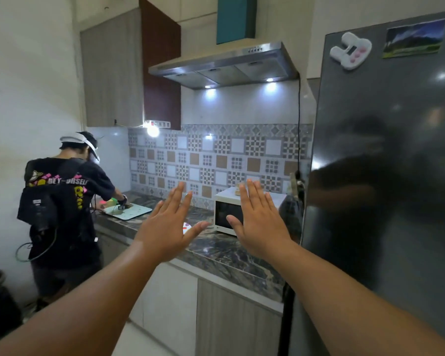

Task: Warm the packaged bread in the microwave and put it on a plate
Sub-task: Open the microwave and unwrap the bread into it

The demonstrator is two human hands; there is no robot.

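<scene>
A white microwave (pixel 225 214) with a dark door stands shut on the marble counter (pixel 224 250), beside the fridge. On its top lies a pale packet, probably the bread (pixel 238 189), mostly hidden behind my right hand. A white plate (pixel 186 226) with a coloured pattern peeks out between my hands on the counter. My left hand (pixel 170 224) and my right hand (pixel 260 218) are both raised in front of me, backs toward me, fingers straight and spread, holding nothing.
A tall dark fridge (pixel 385 176) fills the right side. Another person (pixel 64 201) stands at the counter's far left, working at a pale cutting board (pixel 129 210). A steel range hood (pixel 224 66) hangs above, with cabinets below the counter.
</scene>
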